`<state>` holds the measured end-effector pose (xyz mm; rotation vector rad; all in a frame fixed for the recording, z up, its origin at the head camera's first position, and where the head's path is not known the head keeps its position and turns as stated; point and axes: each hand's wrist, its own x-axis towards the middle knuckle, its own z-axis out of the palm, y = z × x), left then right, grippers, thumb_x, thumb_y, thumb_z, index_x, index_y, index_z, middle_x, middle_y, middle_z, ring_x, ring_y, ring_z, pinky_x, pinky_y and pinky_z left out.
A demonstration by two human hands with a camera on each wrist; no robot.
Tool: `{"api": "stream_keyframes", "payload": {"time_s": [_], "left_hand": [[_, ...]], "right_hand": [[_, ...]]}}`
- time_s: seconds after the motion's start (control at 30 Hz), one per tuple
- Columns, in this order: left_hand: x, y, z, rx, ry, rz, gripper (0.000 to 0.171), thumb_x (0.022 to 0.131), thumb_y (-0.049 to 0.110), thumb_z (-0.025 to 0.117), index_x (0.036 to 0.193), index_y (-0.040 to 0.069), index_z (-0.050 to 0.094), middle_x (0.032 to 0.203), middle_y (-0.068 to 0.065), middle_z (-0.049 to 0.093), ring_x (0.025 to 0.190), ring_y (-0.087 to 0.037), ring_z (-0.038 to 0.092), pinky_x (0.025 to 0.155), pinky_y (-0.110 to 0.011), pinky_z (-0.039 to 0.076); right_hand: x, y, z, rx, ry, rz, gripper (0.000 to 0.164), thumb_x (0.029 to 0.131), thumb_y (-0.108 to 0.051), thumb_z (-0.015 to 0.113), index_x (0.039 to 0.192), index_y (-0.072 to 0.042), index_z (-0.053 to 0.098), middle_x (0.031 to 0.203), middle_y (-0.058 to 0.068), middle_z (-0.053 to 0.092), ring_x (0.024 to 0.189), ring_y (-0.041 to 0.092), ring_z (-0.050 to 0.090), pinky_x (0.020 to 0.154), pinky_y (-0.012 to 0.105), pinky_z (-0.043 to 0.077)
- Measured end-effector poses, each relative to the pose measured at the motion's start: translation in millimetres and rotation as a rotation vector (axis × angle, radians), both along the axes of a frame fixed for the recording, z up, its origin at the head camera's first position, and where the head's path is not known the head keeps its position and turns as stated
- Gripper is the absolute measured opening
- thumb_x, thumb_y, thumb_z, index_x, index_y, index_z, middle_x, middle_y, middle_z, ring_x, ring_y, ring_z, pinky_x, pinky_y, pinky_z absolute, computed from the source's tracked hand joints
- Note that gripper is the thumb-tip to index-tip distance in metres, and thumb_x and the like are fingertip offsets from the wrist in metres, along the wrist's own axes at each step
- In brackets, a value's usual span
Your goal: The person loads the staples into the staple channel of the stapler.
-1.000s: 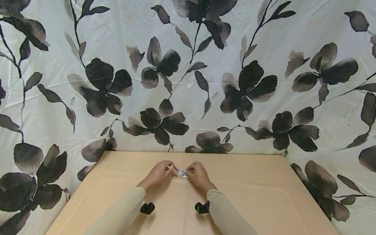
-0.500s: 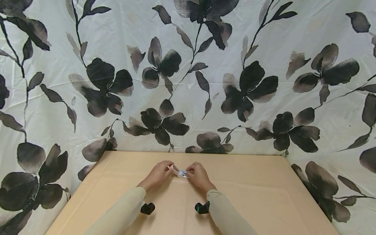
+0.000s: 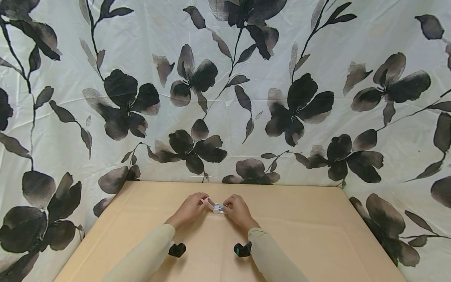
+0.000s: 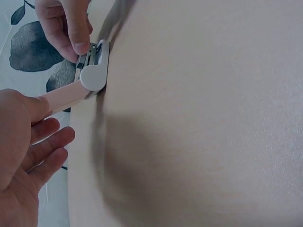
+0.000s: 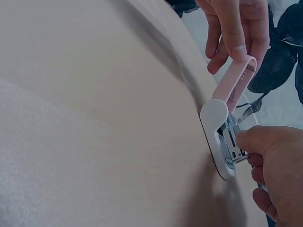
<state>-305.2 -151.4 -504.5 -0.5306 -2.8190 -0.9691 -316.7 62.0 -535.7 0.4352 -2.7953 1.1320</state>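
A small stapler is spread open on the table between the two hands. Its pink upper arm swings up and away from the white base, and a metal staple rail shows between them. My left hand pinches the far end of the pink arm between thumb and forefinger, its other fingers loosely spread in the left wrist view. On the opposite side, my right hand pinches the metal rail, thumb on its near face. The tips of the right fingers behind the rail are partly hidden.
The stapler lies towards the far part of a tan tabletop. Behind and around the table hangs a white cloth with dark flowers. Black wrist cameras sit under both forearms.
The head view has shifted very slightly. Both hands and the stapler keep the same pose throughout.
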Motion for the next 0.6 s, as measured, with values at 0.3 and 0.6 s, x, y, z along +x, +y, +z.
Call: {"api": "stream_keyframes", "payload": {"time_s": [0.3, 0.6], "left_hand": [[0.5, 0.7, -0.7, -0.005, -0.007, 0.002, 0.020, 0.100, 0.007, 0.065, 0.119, 0.001, 0.069, 0.119, -0.014, 0.072, 0.096, -0.022, 0.071, 0.089, -0.043, 0.059], [1.8, 1.3, 2.4, -0.005, -0.025, 0.000, 0.021, 0.100, 0.007, 0.065, 0.120, 0.001, 0.068, 0.120, -0.017, 0.071, 0.097, -0.024, 0.070, 0.090, -0.045, 0.059]], "right_hand": [[-1.8, 0.7, -2.9, -0.002, -0.009, 0.006, 0.003, 0.092, -0.013, 0.077, 0.094, -0.010, 0.077, 0.099, 0.000, 0.065, 0.095, 0.016, 0.057, 0.085, 0.035, 0.053], [-0.9, 0.6, -1.8, -0.002, -0.015, 0.004, 0.004, 0.092, -0.013, 0.077, 0.094, -0.010, 0.078, 0.098, 0.000, 0.064, 0.094, 0.015, 0.055, 0.084, 0.034, 0.052]]}}
